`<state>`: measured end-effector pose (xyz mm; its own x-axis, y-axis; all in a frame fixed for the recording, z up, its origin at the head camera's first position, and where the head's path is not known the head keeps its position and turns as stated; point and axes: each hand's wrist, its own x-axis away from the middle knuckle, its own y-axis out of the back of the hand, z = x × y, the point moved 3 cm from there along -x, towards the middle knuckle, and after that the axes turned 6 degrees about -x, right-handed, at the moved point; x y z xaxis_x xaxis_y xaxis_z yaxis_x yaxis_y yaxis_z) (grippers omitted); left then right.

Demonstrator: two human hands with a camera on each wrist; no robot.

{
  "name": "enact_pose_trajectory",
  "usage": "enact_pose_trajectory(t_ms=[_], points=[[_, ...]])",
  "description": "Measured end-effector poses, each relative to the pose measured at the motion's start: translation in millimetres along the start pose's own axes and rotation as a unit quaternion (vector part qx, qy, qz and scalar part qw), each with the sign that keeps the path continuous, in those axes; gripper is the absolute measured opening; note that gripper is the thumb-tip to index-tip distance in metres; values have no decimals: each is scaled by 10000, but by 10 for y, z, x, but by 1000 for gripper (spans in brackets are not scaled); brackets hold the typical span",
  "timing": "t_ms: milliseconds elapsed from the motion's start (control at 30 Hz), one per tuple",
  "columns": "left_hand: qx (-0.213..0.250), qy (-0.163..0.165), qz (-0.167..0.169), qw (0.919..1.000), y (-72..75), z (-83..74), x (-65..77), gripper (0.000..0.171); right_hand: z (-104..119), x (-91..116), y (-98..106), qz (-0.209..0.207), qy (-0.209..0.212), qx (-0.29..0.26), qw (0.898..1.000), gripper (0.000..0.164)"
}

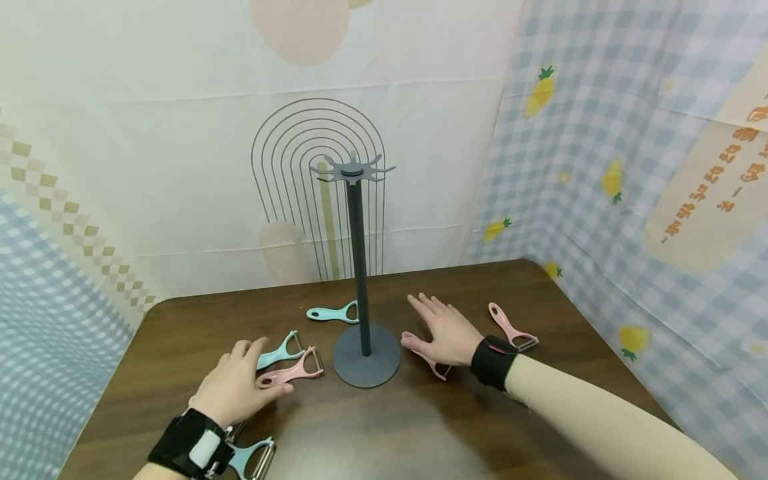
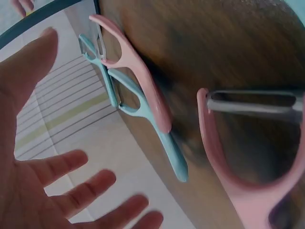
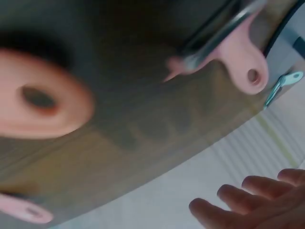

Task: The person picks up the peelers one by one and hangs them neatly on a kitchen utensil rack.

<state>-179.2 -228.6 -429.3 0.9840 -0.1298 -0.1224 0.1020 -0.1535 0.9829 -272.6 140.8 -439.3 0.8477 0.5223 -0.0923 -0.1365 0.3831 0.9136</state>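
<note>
My left hand [image 1: 234, 383] hovers with fingers spread and holds nothing. Just beyond it lie a teal peeler [image 1: 273, 358] and a pink peeler [image 1: 277, 377], overlapping in the left wrist view. Another pink peeler [image 2: 238, 188] fills the right side of that view. Beneath the wrist, a further teal peeler [image 1: 241, 457] is partly hidden. My right hand [image 1: 447, 335], fingers extended and nothing gripped, is over a pink peeler [image 1: 433, 365] that it partly covers. In the right wrist view that peeler [image 3: 240, 59] shows below the fingers, and a blurred pink handle [image 3: 45, 112] sits closer.
A dark grey stand [image 1: 358, 267] with a round base [image 1: 354, 367] and a ring of hooks [image 1: 353, 171] on top rises between the hands. Behind it lies a teal peeler [image 1: 327, 314]; a pink peeler [image 1: 504, 323] is at the right. Cloth walls [image 1: 180, 187] border the brown table [image 1: 336, 433].
</note>
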Motion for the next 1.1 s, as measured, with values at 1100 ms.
enact_pose_trajectory(t_ms=[1100], points=[[-39,82,1136,9935,-235,39,-209,39,513,-632,-525,1237,149,-1592,9793,49]])
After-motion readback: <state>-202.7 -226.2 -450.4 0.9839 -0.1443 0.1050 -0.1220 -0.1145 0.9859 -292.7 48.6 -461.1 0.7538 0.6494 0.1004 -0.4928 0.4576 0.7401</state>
